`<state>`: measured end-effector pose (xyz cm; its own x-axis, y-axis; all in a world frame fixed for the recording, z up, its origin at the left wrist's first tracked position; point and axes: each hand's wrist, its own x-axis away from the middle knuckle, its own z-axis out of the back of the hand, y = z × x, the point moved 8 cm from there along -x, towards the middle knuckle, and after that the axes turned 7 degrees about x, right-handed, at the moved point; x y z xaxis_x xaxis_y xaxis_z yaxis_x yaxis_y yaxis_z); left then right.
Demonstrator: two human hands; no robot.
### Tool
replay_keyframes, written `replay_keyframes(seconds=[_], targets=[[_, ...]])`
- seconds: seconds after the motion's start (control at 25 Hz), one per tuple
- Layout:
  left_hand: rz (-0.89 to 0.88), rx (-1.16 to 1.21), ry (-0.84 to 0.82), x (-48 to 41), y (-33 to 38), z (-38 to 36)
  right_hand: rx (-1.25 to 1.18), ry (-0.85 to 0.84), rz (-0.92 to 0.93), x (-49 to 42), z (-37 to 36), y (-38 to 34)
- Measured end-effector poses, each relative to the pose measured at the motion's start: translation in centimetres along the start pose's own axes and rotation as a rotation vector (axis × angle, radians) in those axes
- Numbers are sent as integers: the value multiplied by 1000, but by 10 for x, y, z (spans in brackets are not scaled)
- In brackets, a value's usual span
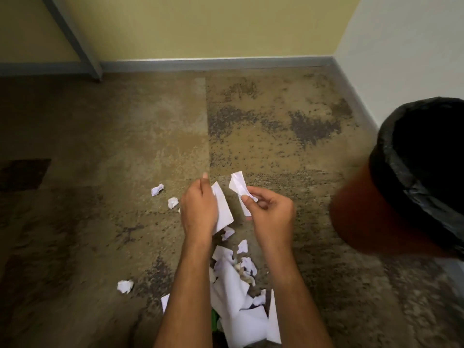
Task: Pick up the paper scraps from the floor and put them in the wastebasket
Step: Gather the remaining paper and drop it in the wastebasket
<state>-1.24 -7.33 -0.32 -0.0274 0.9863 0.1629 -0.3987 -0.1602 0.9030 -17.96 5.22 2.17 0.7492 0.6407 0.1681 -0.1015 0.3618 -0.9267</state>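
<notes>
My left hand (198, 209) holds a flat white paper piece (223, 209) above the floor. My right hand (270, 212) pinches another white scrap (238, 187) just to its right. Below my forearms lies a heap of torn and crumpled white paper scraps (238, 297). Three loose crumpled balls lie to the left: ball (157, 189), ball (173, 202) and ball (125, 286). The red-brown wastebasket (356, 209) with a black bag liner (391, 172) stands at the right, apart from both hands.
The worn, speckled floor (251, 126) stretches to a yellow wall (200, 26) with a grey baseboard (213, 64). A white wall (401, 46) closes the right side behind the wastebasket. A grey slanted post (75, 41) meets the floor at the far left.
</notes>
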Motion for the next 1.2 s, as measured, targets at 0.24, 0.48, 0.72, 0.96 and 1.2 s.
replay_keyframes(seconds=[0.24, 0.48, 0.72, 0.96, 1.2], targets=[[-82, 259, -173, 32, 129, -67, -223, 203, 83, 5, 97, -68], [-305, 332, -296, 107, 261, -125, -52, 544, 310, 28, 213, -127], [-542, 196, -386, 190, 313, -188, -3, 719, 245, 34, 315, -115], [-714, 51, -506, 221, 317, -239, 105, 535, 146, 14, 351, -88], [-818, 20, -528, 222, 317, -232, 71, 562, 164, 20, 373, -86]])
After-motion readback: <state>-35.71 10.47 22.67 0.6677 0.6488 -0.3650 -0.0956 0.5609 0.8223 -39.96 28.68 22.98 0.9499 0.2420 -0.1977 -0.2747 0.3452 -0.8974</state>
